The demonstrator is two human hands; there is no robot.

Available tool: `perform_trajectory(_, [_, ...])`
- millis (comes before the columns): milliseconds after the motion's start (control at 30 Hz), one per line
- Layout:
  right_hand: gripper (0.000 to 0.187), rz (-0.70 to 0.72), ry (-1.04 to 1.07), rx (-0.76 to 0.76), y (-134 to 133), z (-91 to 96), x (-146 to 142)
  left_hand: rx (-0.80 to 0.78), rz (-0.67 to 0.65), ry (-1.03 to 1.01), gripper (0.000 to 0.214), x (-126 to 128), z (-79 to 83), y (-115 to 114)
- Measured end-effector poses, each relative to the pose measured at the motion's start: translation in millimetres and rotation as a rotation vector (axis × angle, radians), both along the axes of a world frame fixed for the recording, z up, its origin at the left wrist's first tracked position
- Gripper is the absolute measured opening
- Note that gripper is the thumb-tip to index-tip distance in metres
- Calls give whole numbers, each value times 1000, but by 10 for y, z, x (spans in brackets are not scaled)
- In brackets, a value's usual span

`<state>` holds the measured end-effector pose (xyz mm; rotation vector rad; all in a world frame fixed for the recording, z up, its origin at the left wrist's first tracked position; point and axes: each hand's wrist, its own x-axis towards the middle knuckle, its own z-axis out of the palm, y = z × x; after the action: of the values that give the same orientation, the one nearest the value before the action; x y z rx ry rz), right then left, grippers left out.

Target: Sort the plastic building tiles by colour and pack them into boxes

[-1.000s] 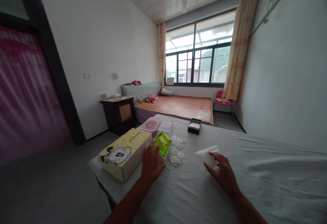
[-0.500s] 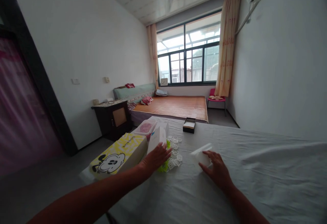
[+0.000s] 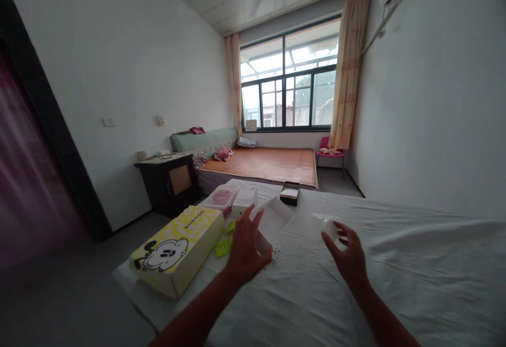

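My left hand is curled with thumb and fingers apart across the near end of a white open box, which is tilted over the cloth. My right hand pinches a translucent plastic bag between thumb and fingers, to the right of the box. A few white openwork pieces show beside my left thumb; others are hidden by box and hand. Bright green pieces lie left of my left hand, partly covered by it.
A yellow-and-white cartoon box stands on the left of the cloth-covered table. Behind are a clear tub with pink contents, a white box and a small black box. A bed stands beyond.
My left hand has brought the white box to the right, turning its open side into view and covering most white pieces. My right hand has shifted slightly right with the bag.
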<state>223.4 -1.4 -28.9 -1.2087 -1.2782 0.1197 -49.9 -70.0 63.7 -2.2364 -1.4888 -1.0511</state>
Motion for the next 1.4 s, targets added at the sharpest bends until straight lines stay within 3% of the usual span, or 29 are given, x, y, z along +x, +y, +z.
perform_trajectory(100, [46, 11, 131, 26, -87, 186, 68, -120, -94, -162, 88, 391, -550, -98])
perform_trajectory(200, [41, 118, 109, 26, -176, 310, 77, -333, -150, -232, 97, 564, -832, -126])
perform_trajectory(300, [38, 269, -93, 40, -292, 403, -17, -484, -153, -260, 105, 442, -801, -89])
perform_trajectory(433, [37, 420, -501, -1, -521, 548, -264, -462, -199, -282, 78, 95, -710, -33])
perform_trajectory(567, [37, 471, -729, -104, -695, 634, -484, -524, -257, -310, 70, -48, -878, -50])
perform_trajectory(700, [34, 487, -767, -144, -667, 555, -563, -569, -316, -350, 75, 26, -1009, -97])
perform_trajectory(867, [27, 467, -645, -170, -483, 351, -511, -623, -289, -423, 77, 95, -987, -125])
perform_trajectory(967, [28, 424, -683, -147, -473, 349, -472, -616, -286, -430, 76, 80, -1005, -125])
perform_trajectory(1033, [37, 405, -766, -113, -537, 383, -478, -590, -287, -419, 73, 46, -1010, -114])
perform_trajectory(1100, [57, 417, -852, -101, -626, 385, -516, -547, -284, -411, 69, -5, -976, -97])
perform_trajectory(1233, [78, 401, -972, -141, -684, 227, -577, -472, -254, -448, 57, -119, -790, -88])
perform_trajectory(1400, [86, 274, -1002, -220, -274, 87, -339, -470, -255, -462, 48, -238, -660, -163])
